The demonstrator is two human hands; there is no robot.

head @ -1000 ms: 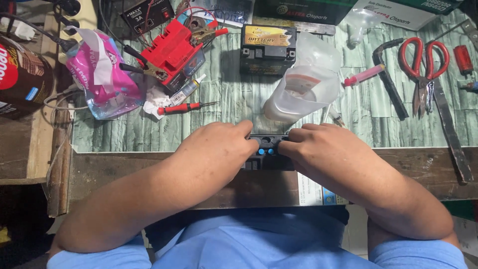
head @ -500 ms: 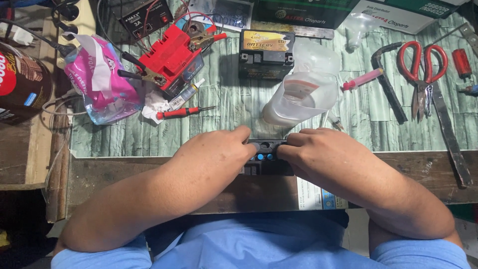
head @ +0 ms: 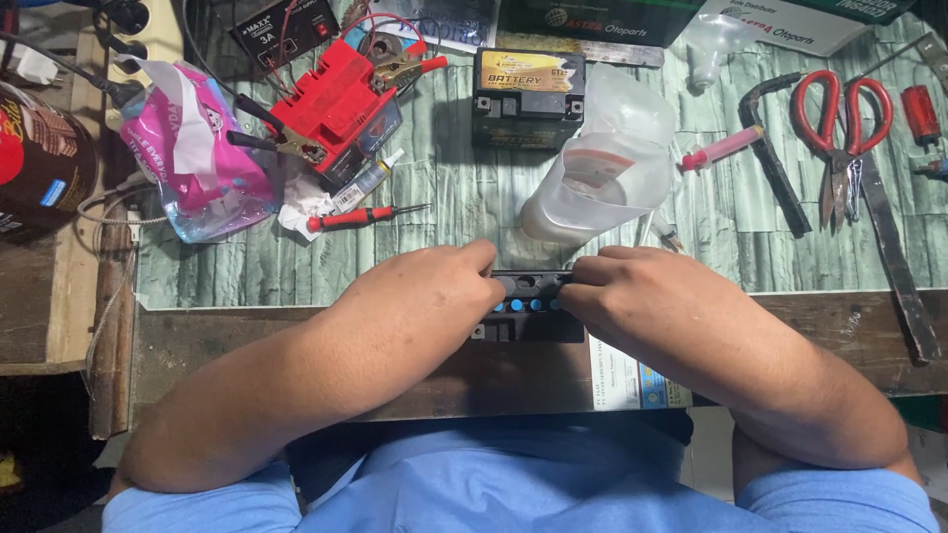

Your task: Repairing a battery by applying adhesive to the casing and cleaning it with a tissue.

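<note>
I've got both hands pinched on the black battery with the blue caps (head: 528,301) at the near edge of the table (head: 691,237), its long axis running side to side, left hand (head: 425,296) and right hand (head: 652,296) gripping opposite ends, equally near

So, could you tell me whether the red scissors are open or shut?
Shut. The scissors lie flat on the bench, the two red loops side by side and the blades together in one strip.
</note>
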